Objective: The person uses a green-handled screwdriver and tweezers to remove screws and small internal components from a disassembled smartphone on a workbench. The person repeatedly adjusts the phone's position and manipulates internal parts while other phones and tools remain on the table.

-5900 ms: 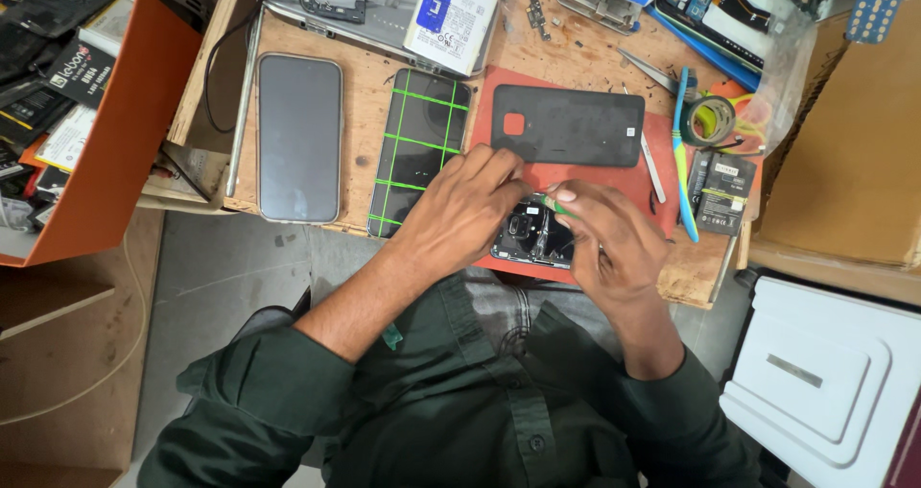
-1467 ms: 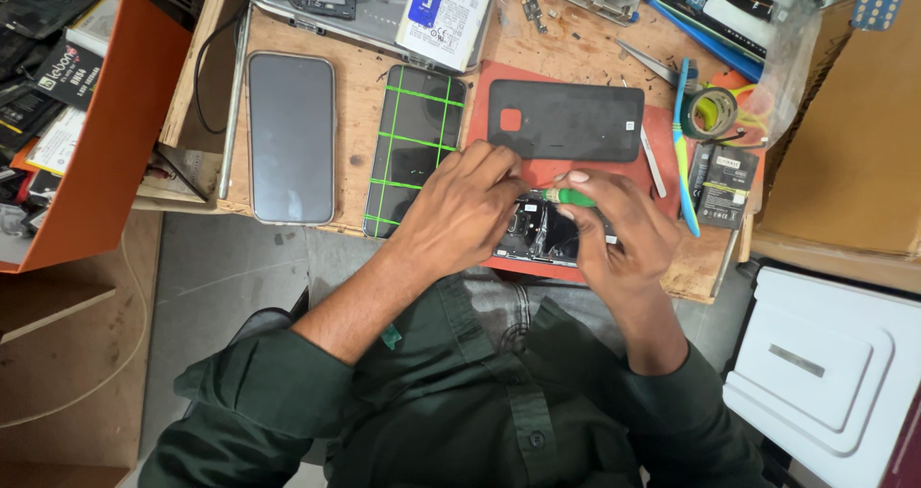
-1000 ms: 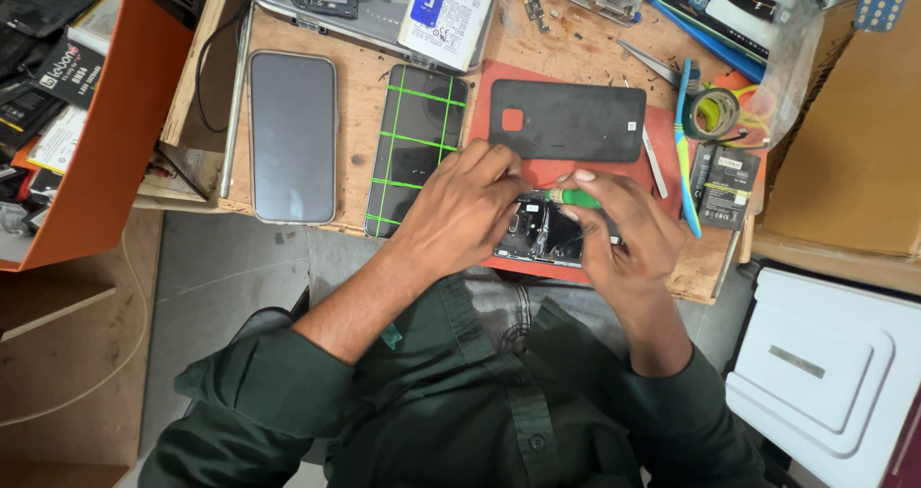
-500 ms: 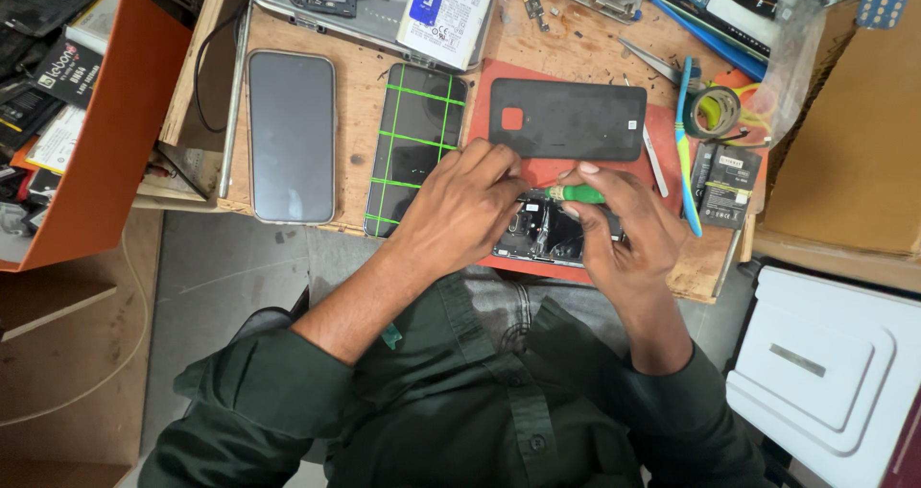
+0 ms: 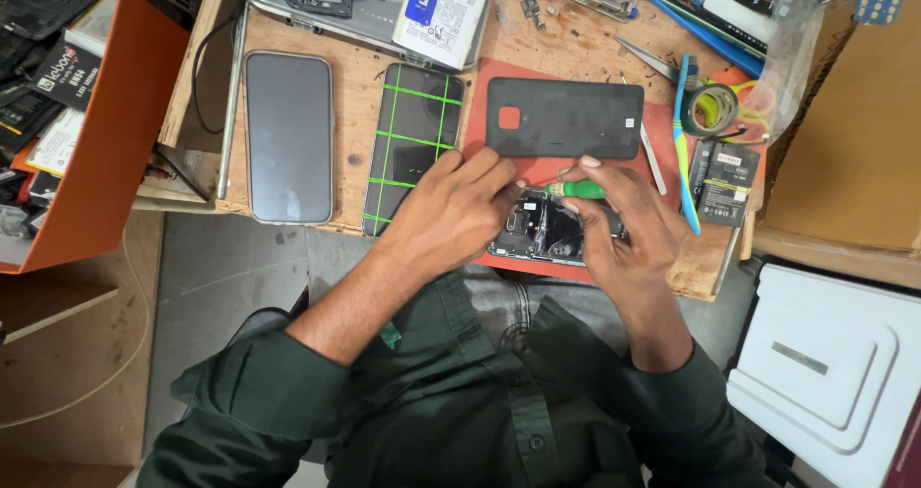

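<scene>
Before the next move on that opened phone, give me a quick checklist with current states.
1. Opened phone lies flat on the red mat: ok.
2. Left hand steadies the phone's left end: ok.
3. Right hand grips the green-handled screwdriver: ok.
4. Screwdriver tip seated on a screw: cannot tell, fingers hide it.
5. Black back cover lies apart from the phone, above it on the mat: ok.
6. Phone sits well in from the bench's near edge: not ok, it lies close to that edge.
</scene>
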